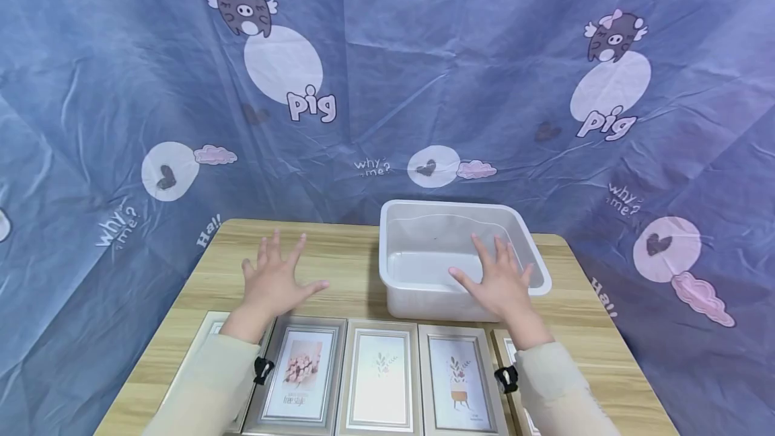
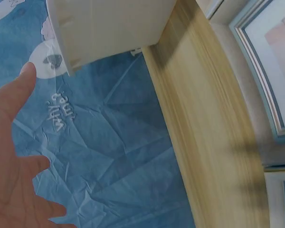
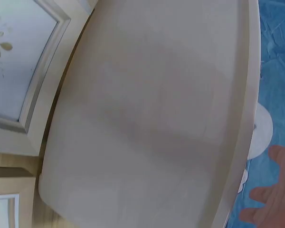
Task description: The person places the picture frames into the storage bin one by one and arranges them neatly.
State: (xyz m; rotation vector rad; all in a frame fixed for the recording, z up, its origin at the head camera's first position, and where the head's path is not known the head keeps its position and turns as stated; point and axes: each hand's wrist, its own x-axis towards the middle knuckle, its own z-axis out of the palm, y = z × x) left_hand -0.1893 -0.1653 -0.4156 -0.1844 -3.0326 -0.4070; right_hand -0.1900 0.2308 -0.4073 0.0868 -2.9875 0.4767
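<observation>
My left hand is held over the table with its fingers spread and nothing in it. In the left wrist view its thumb and fingertips stick out against the blue cloth. The right hand, fingers also fanned out and holding nothing, overlaps the front of a white plastic bin. Below the hands lies a row of picture frames: one with a pink flower print, a pale gold one and one with a potted plant print. The forearms partly hide the leftmost frame and the rightmost frame.
The frames and bin stand on a wood-grain table. The bin is at the back right, with frames lying just in front of it. A blue cloth with pig prints hangs behind the table and along both sides.
</observation>
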